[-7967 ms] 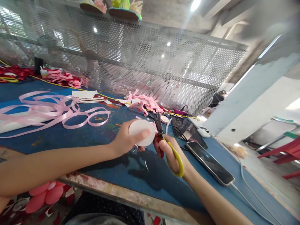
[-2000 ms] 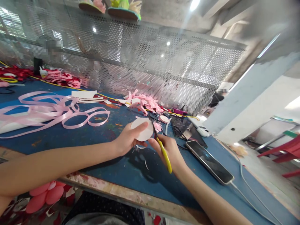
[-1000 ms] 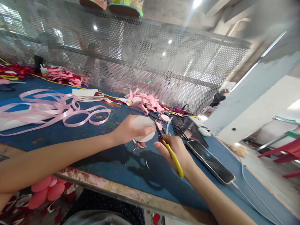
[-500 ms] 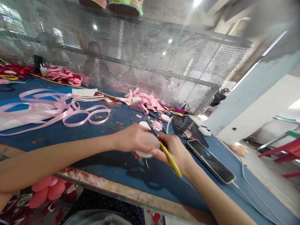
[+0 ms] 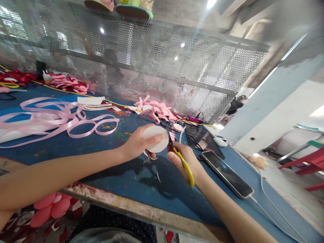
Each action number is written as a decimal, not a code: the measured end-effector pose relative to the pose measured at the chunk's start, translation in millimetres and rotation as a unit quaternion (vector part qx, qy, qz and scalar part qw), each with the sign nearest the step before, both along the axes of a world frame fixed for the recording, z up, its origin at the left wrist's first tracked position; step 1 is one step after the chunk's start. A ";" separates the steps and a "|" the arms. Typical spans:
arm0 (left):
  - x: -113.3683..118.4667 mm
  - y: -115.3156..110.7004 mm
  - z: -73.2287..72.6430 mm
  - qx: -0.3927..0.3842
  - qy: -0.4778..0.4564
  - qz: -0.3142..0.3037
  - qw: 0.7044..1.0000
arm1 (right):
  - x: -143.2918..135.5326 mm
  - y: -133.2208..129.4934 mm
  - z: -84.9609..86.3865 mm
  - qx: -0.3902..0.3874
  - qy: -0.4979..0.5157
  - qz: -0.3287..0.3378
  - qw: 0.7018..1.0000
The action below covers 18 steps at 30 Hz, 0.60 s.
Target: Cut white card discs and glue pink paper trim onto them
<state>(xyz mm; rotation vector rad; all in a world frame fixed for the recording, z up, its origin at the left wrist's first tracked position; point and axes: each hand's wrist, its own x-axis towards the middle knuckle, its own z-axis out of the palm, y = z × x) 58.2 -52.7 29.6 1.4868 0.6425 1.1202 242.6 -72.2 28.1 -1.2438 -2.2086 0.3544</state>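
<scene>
My left hand [image 5: 138,143] grips a round white disc [image 5: 155,143], thumb on top and fingers underneath. The disc looks like paper or card and is held above the blue table. In my right hand [image 5: 186,158] is a pair of scissors [image 5: 182,161] with yellow handles. Its dark blades stand at the right edge of the disc; whether they touch it I cannot tell. Thin curled white trimmings hang below the disc, and a small white sliver [image 5: 159,177] lies on the table in front.
Pink ribbon [image 5: 82,128] lies in loops on the left, near stacked white cards [image 5: 97,103]. Pink pieces [image 5: 158,109] are heaped at the back by a perforated metal screen [image 5: 152,57]. On the right lie a phone [image 5: 227,173] with a cable and a dark tablet [image 5: 207,143].
My left hand has raised and turned the white disc, whose face now shows clearly. The scissors have tilted slightly, and their yellow handle loop shows more.
</scene>
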 end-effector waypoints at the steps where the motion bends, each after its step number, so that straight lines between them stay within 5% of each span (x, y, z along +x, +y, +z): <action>1: 1.0 -2.4 -0.8 0.007 -0.004 0.013 1.000 | -0.8 0.2 -2.2 -0.004 0.007 0.014 1.000; 9: 5.3 -10.8 -3.7 0.026 -0.008 0.067 0.997 | -4.2 -1.8 -5.8 -0.001 0.034 0.040 0.999; 18: 3.4 -15.1 -3.0 0.050 0.000 0.061 0.997 | -5.9 -8.2 3.8 0.029 -0.030 -0.009 0.999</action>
